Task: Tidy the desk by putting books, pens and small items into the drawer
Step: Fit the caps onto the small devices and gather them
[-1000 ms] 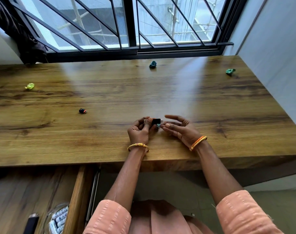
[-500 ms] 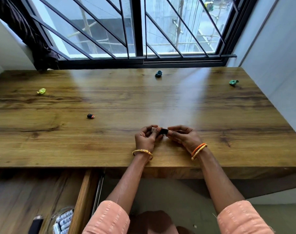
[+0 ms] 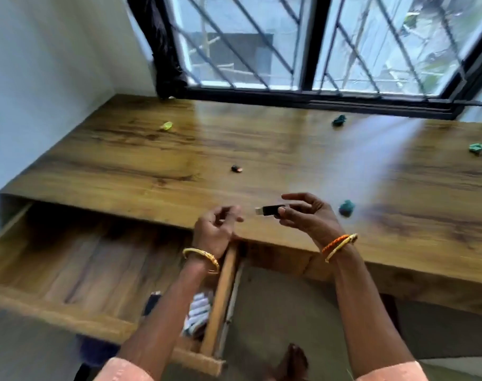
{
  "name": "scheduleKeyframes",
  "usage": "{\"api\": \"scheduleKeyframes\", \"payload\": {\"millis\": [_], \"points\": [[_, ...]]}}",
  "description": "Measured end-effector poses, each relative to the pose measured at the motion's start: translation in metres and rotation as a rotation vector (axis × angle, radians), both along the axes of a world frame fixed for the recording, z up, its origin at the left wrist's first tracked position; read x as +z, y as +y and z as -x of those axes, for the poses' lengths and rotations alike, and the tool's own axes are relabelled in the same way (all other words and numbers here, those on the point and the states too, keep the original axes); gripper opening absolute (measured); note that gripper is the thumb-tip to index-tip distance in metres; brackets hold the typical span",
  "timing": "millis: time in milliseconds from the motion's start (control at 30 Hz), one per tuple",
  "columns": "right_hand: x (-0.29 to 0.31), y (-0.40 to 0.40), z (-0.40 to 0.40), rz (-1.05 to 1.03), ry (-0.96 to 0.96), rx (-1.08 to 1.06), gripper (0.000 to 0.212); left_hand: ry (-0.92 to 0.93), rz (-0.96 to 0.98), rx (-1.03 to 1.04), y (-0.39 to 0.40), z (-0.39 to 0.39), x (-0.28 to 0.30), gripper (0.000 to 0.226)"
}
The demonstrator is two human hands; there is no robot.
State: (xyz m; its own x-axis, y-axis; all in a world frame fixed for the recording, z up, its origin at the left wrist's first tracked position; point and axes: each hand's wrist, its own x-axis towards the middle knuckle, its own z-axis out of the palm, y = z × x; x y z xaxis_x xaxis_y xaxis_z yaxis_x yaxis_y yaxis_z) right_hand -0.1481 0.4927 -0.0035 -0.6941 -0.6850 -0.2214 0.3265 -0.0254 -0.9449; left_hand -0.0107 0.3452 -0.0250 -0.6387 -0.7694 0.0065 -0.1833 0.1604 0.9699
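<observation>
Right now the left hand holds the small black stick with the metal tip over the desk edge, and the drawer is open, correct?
Wrong hand. In the head view the right hand holds the black stick; the left hand is empty. The drawer is open.

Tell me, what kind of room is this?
Probably a study corner or bedroom at home: a long brown wooden desk sits against a black-barred window, with an open wooden drawer beneath it. The right hand holds a small black stick.

Black USB stick held level above open drawer
</observation>
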Motion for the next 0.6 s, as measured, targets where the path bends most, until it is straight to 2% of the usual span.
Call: {"api": "scheduleKeyframes", "payload": {"millis": [100, 267, 400, 500, 600], "points": [[-0.016, -0.054, -0.059, -0.097, 0.017, 0.114, 0.016, -0.197, 0.162, 0.137, -0.055, -0.098, -0.019, 0.022], [-0.059, -0.138, -0.153, -0.286, 0.148, 0.301, 0.012, -0.496, 0.189, 0.184, -0.105, -0.223, -0.048, 0.014], [-0.087, -0.182, -0.199, -0.447, 0.261, 0.363, 0.012, -0.615, 0.336, 0.073, -0.122, -0.257, -0.063, 0.010], [-0.104, -0.202, -0.222, -0.627, 0.378, 0.369, 0.010, -0.699, 0.499, -0.041, -0.122, -0.261, -0.064, 0.016], [-0.116, -0.211, -0.236, -0.729, 0.467, 0.405, 0.013, -0.745, 0.580, -0.033, -0.118, -0.260, -0.065, 0.025]]}}
